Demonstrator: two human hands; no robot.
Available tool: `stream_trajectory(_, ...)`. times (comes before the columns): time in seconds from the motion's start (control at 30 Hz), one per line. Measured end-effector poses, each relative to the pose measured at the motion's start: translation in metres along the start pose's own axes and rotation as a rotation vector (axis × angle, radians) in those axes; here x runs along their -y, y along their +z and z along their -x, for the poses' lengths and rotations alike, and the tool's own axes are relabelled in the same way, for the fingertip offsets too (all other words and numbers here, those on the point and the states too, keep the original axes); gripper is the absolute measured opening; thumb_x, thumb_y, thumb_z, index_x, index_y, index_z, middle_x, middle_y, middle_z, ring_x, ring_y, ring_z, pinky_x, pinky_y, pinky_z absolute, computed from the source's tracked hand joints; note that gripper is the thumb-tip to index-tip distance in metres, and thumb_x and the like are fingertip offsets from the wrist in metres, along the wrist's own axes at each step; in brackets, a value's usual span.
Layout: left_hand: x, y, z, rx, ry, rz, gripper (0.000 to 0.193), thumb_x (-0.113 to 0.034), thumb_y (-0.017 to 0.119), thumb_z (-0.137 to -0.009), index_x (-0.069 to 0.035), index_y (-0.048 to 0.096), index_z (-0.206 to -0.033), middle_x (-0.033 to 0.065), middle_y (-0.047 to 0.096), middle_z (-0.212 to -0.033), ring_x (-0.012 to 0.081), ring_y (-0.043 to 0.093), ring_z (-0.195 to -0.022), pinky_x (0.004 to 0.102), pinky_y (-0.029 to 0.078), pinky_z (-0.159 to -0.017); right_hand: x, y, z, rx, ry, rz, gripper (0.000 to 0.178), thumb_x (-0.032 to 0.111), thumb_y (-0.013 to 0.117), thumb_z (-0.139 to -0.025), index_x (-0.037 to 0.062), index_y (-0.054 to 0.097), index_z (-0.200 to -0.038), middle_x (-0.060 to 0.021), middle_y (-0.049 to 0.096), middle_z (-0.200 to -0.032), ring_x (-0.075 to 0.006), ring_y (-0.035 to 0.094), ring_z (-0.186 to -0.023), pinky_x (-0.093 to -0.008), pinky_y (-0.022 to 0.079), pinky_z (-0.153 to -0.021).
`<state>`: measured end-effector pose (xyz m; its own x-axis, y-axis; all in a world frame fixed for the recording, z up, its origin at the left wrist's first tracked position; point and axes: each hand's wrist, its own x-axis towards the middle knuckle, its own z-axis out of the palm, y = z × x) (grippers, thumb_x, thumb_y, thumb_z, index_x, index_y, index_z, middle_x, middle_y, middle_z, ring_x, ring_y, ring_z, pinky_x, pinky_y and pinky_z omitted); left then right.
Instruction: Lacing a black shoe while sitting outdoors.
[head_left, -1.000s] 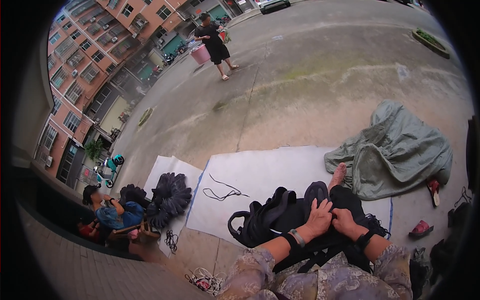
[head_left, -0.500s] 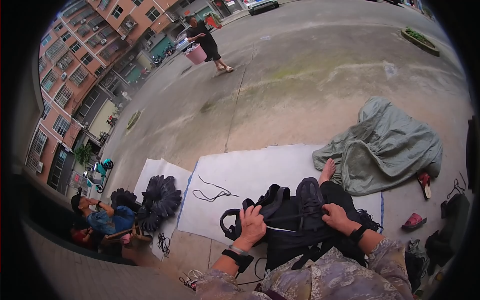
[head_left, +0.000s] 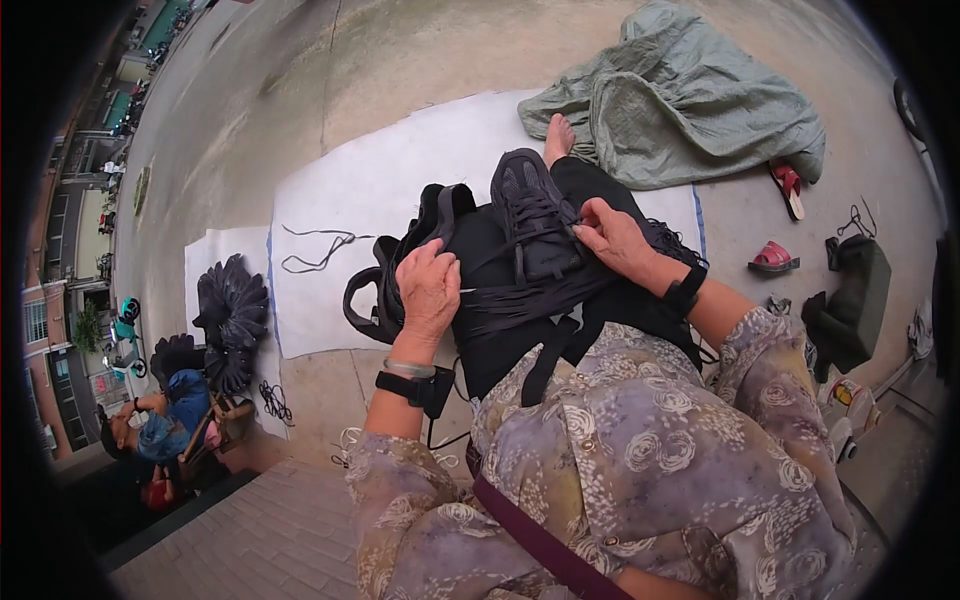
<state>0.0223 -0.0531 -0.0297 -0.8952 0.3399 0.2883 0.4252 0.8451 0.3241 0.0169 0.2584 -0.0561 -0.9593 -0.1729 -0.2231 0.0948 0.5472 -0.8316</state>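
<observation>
A black lace-up shoe (head_left: 532,212) lies across my lap on black trousers, toe pointing away, laces partly threaded. My right hand (head_left: 612,238) is at its right edge, thumb and forefinger pinched on a dark shoelace beside the eyelets. To the left of the shoe, my left hand (head_left: 428,290) is closed with fingers curled; what it grips is hidden. Just beyond it sit several more black shoes (head_left: 440,215) with their openings showing. A bundle of black laces (head_left: 530,300) lies across my lap below the shoe.
White sheeting (head_left: 390,165) covers the ground ahead, with a loose black lace (head_left: 318,250) on it. A pile of black shoes (head_left: 232,315) stands at left near a seated person (head_left: 165,430). Grey-green cloth (head_left: 690,105), red sandals (head_left: 772,257) and a dark green box (head_left: 855,300) lie right.
The view has tipped downward, so the walking person with the pink bucket is out of sight. My right hand stays at the shoe's edge, and my left hand's fingers have curled in more.
</observation>
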Motion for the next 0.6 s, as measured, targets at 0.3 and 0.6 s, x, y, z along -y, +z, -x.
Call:
stream_trajectory(0.3,-0.051,0.042,-0.04,0.201,-0.013,0.036,0.019,-0.025,0.06,-0.08,-0.006,0.063,-0.08,0.01,0.059,-0.099,0.0298,0.053,-0.094,0.0423,0.039,-0.08,-0.019,0.018,-0.059,-0.071,0.205,-0.072,0.038,0.017,0.055,-0.075,-0.0006,0.05,-0.108,-0.0212,0.061,-0.092,-0.0336,0.06,-0.084,-0.0365,0.046,-0.075)
stream_trajectory(0.6,-0.062,0.037,-0.044,0.191,-0.046,0.196,0.019,-0.019,0.063,-0.077,-0.005,0.052,-0.069,0.0088,0.054,-0.078,0.0318,0.055,-0.073,0.041,0.041,-0.064,-0.01,0.006,-0.036,-0.213,0.347,-0.645,0.016,0.007,0.051,-0.078,0.0029,0.058,-0.092,-0.0069,0.06,-0.075,-0.0132,0.06,-0.066,-0.0253,0.047,-0.054)
